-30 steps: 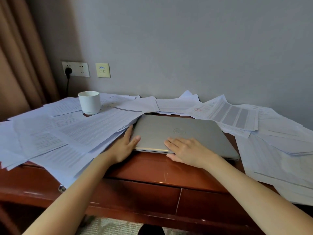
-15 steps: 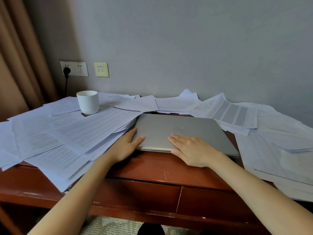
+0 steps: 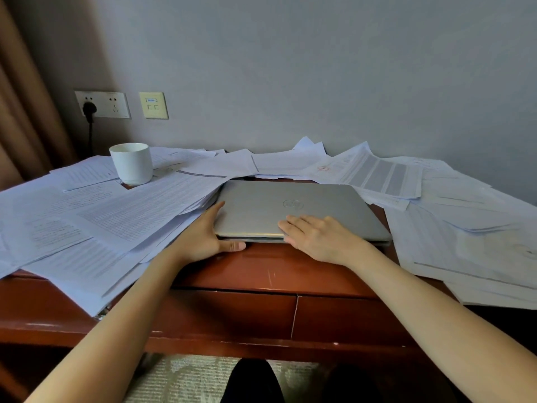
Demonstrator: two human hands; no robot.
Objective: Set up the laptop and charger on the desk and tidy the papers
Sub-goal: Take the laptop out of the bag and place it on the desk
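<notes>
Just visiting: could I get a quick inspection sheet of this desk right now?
Surface: red-brown wooden desk, bare in front of the laptop.
Job's things: closed silver laptop lying flat; loose papers spread left, right and behind; charger not seen.
Clutter: white cup among the papers, back left.
Grips: left hand braces the laptop's near left corner; right hand lies flat on the lid.
Cables: black plug in the wall socket, cord dropping behind the desk.
Surroundings: grey wall, brown curtain at left.
</notes>
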